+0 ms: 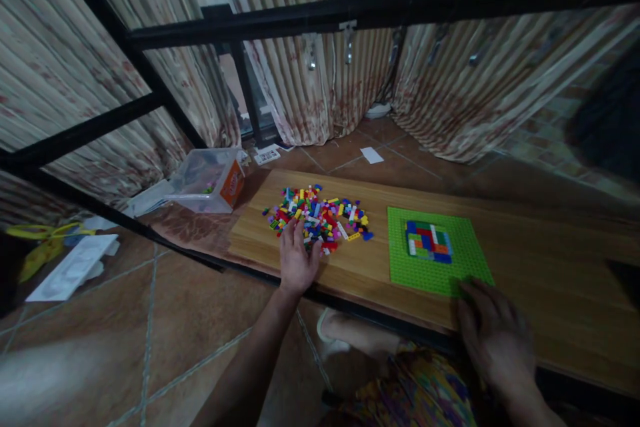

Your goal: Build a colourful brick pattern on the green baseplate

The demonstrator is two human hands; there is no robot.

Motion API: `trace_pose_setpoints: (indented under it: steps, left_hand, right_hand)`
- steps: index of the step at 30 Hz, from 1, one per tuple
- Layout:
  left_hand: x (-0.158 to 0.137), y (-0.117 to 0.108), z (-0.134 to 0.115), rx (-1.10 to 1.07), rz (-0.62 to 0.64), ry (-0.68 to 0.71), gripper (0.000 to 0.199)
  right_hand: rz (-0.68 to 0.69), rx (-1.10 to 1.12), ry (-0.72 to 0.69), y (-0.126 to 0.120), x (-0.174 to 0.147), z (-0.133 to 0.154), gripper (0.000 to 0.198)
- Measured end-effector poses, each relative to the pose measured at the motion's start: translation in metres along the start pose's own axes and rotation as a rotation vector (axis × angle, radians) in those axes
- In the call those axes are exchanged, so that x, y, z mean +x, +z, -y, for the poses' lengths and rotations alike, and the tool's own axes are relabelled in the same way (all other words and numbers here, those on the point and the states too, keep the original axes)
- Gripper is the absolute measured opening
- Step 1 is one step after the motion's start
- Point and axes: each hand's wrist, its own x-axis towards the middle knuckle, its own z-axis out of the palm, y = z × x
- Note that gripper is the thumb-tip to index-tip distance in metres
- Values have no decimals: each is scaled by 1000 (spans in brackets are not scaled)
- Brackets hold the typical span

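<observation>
My left hand (299, 261) is at the near edge of a loose pile of toy building bricks (320, 213) in many colours. Its fingers are apart and reach into the pile, with no brick visible in them. A green baseplate (400, 263) lies to the right on the wooden board. On it sits a low, roughly square block of joined bricks (429, 241) in red, blue, white, green and orange. My right hand (497, 330) lies with fingers stretched out at the baseplate's near right corner, and its fingertips seem to touch the edge.
Left of the wooden board (540, 247) stands a clear plastic box (200, 180) with an orange label and a few bricks inside. A black metal frame (425, 10) crosses in front of striped curtains (320, 93). White packaging (67, 268) lies on the tiled floor.
</observation>
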Motion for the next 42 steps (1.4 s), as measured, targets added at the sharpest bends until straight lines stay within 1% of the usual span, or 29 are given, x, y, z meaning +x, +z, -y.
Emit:
trace_pose_setpoints:
  steps: [6,11,15,20,23,26,29,32,35,38,42]
  left_hand:
    - [11,12,-9,84,-18,-94,51]
    - [21,26,-26,85,-36,-148,50]
    - [30,30,-40,100,-28,-188,46]
    - [48,25,-43,112,25,-125,39]
    - [65,25,-40,130,131,-36,32]
    - [82,30,-36,161,270,53,31]
    - [91,36,-33,196,352,82,32]
    - [93,37,-30,188,367,86,36]
    - [92,33,-26,128,371,103,40]
    - [90,25,-22,48,376,114,41]
    - [88,11,-12,-31,360,115,49]
  right_hand:
    - [-5,-1,26,-2,0,6,47]
    - [-45,9,9,0,-1,5,45]
    - [-62,3,-2,0,-1,5,44]
    - [-65,0,4,-3,0,8,44]
    - [-65,-2,7,-3,0,9,45]
    - [-55,-5,9,-2,0,8,46]
    - [-45,-4,18,-1,-1,8,47]
    - [-46,-2,27,-2,-1,9,47]
    - [-47,-6,28,-2,-1,10,48]
    - [-46,1,16,-2,0,10,47]
    - [-65,21,12,-2,-1,8,46]
